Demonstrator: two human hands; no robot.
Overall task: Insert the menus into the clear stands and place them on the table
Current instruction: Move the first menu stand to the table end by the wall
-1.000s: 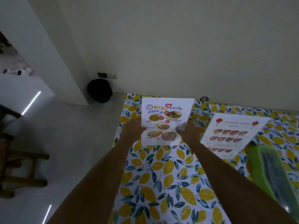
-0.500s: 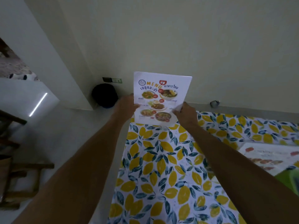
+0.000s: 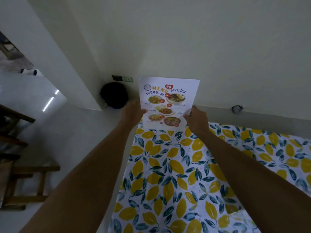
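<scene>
Both hands are gripping the menu (image 3: pixel 169 102) upright at centre frame: the left hand (image 3: pixel 132 114) is pinching its lower left edge, the right hand (image 3: pixel 196 121) is closing on its lower right edge; the sheet is hanging above the far corner of the table (image 3: pixel 168 174), whose lemon-print cloth is filling the lower right of the frame; whether a clear stand is around it, I cannot tell; a dark bag (image 3: pixel 114 95) is sitting on the floor to its left. Being so near the table's corner, it is risking toppling off if set down there.
</scene>
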